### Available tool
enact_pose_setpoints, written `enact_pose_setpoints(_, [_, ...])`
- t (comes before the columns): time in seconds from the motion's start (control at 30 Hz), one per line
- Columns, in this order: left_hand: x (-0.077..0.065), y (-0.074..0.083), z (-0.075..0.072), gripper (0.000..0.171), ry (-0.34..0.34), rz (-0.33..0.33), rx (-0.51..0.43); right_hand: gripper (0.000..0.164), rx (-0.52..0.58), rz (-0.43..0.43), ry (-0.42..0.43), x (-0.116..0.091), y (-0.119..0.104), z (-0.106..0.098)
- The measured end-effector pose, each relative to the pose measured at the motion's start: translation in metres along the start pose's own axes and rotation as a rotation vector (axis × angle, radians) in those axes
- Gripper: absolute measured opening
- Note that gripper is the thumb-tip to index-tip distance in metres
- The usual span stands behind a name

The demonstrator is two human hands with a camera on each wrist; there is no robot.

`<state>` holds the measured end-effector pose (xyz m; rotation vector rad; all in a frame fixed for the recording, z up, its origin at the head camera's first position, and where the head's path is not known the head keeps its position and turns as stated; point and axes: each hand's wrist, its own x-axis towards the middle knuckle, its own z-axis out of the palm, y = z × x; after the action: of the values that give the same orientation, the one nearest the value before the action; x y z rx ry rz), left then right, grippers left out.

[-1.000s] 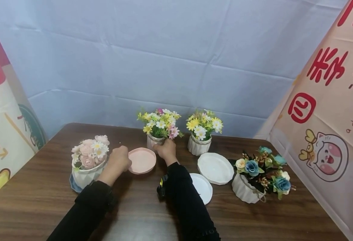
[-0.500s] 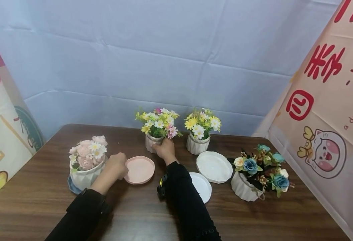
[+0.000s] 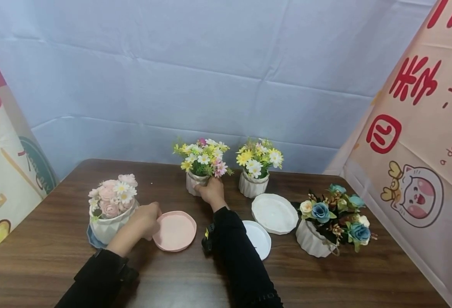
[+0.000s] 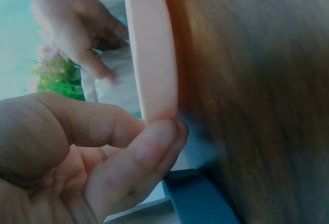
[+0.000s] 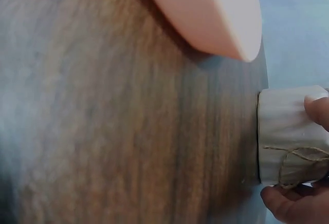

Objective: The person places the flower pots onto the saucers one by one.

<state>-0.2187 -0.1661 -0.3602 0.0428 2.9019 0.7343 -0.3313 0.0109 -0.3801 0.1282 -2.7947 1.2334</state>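
My left hand pinches the left edge of a shallow pink saucer between thumb and fingers; the left wrist view shows the saucer's rim close up in that pinch. Farther back, my right hand grips a small white pot of yellow, white and pink daisies. In the right wrist view, thumb and fingers lie on either side of the pot, which has twine tied round it and stands on the table.
Left stands a pot of pink roses on a blue saucer. To the right are a second daisy pot, two white saucers, one larger and one smaller, and a pot of blue roses. Cloth hangs behind the table.
My left hand has drawn the pink saucer toward the table's near side and slightly left, away from the daisy pot. The right hand stays on its pot.
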Motion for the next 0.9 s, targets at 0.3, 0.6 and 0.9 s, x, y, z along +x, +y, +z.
enact_pose_setpoints(0.3, [-0.001, -0.001, 0.006, 0.015, -0.014, -0.002, 0.028, 0.063, 0.038, -0.002, 0.029, 0.000, 0.001, 0.003])
enact_pose_setpoints(0.6, [0.002, 0.002, 0.004, 0.017, -0.029, -0.020, -0.006, 0.066, 0.089, 0.008, 0.041, 0.009, 0.004, 0.004])
enact_pose_setpoints(0.9, [0.003, -0.001, 0.004, 0.020, -0.041, -0.031, -0.026, 0.079, 0.124, -0.001, 0.087, 0.008, 0.005, 0.010])
